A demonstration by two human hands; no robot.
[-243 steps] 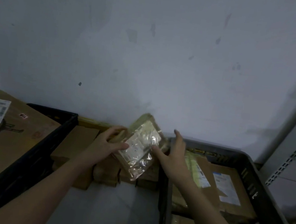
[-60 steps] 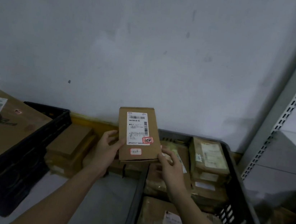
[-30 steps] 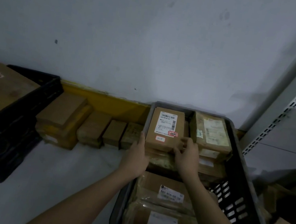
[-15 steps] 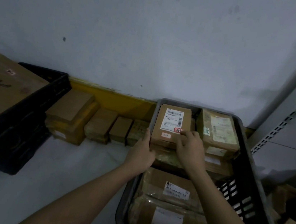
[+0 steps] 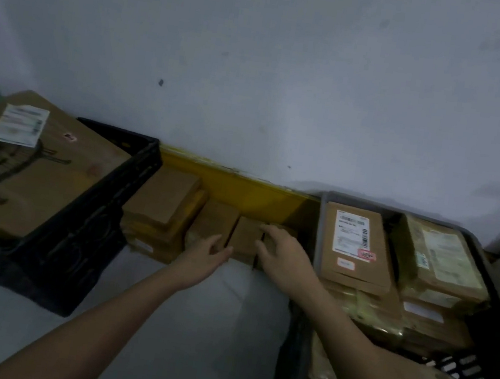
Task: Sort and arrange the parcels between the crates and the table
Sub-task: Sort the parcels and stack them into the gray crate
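A row of small brown parcels stands on the white table (image 5: 199,325) against the yellow strip. My left hand (image 5: 206,255) reaches to the front of one small brown parcel (image 5: 244,234), fingers apart. My right hand (image 5: 281,254) rests over the parcel beside it, fingers spread, holding nothing that I can see. The labelled brown parcel (image 5: 354,244) lies on top of the stack in the grey crate (image 5: 296,338) at the right, free of both hands.
A black crate (image 5: 87,231) at the left holds a large cardboard box (image 5: 23,165) with a white label. A taller parcel stack (image 5: 163,209) stands next to it. More taped parcels (image 5: 440,255) fill the grey crate. The wall is close behind.
Both hands let go of the labelled parcel, left on the stack in the grey crate, and moved left to the small parcels on the table.
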